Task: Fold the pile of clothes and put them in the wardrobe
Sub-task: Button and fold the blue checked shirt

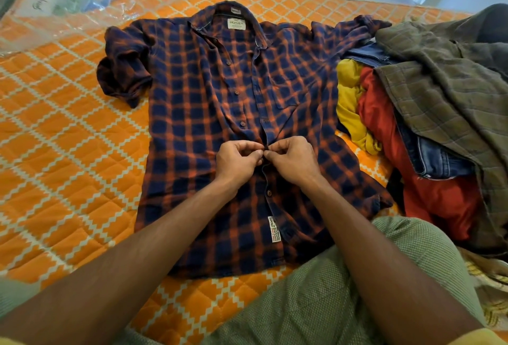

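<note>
A navy-and-orange checked shirt (198,113) lay spread front-up on the orange quilted mattress (63,130), collar toward the window; the left hand (238,161) and the right hand (292,161) met at its button placket, fingers curled and pinching the fabric edges together mid-front; the buttons above sat unfastened; just right of the shirt a pile of clothes (428,124) was heaped, an olive checked garment (439,83) on top.

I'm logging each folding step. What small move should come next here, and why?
Probably work a button through its hole where the fingers meet: the left hand and right hand both pinch the plaid shirt at its front opening, and the buttons above lie unfastened.
</note>
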